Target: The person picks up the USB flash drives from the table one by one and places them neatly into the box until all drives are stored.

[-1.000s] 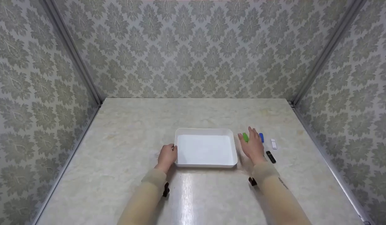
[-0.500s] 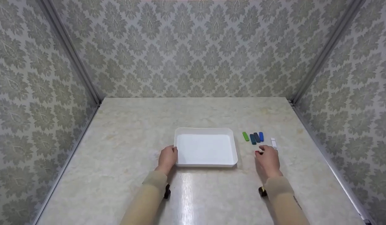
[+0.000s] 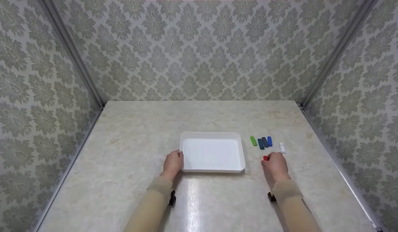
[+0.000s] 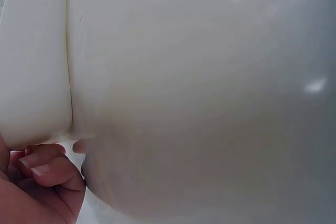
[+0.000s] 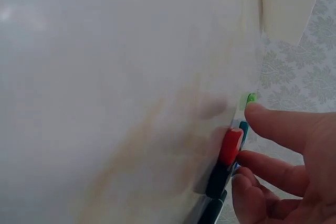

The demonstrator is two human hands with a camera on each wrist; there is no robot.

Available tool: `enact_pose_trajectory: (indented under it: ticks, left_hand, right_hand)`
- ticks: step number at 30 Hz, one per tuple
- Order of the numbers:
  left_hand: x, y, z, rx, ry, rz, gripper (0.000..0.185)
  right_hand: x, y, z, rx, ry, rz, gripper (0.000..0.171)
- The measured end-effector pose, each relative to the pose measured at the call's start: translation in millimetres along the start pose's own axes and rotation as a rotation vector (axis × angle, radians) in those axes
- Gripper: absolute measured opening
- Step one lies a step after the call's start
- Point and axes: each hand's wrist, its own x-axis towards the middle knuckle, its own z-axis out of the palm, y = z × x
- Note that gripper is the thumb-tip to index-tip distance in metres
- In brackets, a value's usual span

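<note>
My left hand (image 3: 173,162) grips the left side of a white rectangular tray (image 3: 211,133). In the left wrist view, its curled fingers (image 4: 55,171) lie against the edge of the tray (image 4: 34,66). My right hand (image 3: 275,166) is low over the table right of the tray, around a small red stick (image 3: 265,158) that looks like a USB flash drive. In the right wrist view, the index fingertip meets the red stick (image 5: 230,148) while the thumb (image 5: 262,116) stands apart from it. Dark pieces (image 5: 215,182) show just below the red one.
Behind the right hand lie several similar sticks: a green one (image 3: 253,140), a teal one (image 3: 260,143), a dark grey one (image 3: 265,142) and a blue one (image 3: 269,141). A white one (image 3: 282,148) is further right. Patterned walls (image 3: 199,48) enclose the table (image 3: 140,125).
My right hand has moved right and nearer me, off the green and blue sticks to the red one, and its fingers have drawn closer together. The left hand stays at the tray.
</note>
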Motion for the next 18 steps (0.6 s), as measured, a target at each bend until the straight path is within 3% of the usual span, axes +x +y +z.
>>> enact_pose_trajectory:
  ticks: [11, 18]
  left_hand:
    - [-1.1, -0.8, 3.5, -0.001, -0.003, -0.014, 0.037]
    - [0.0, 1.9, 2.3, -0.011, -0.01, -0.031, 0.039]
  right_hand:
    - [-11.5, -8.0, 5.9, -0.113, -0.032, -0.034, 0.033]
    - [-14.3, -10.6, 5.0, -0.087, -0.047, -0.032, 0.033]
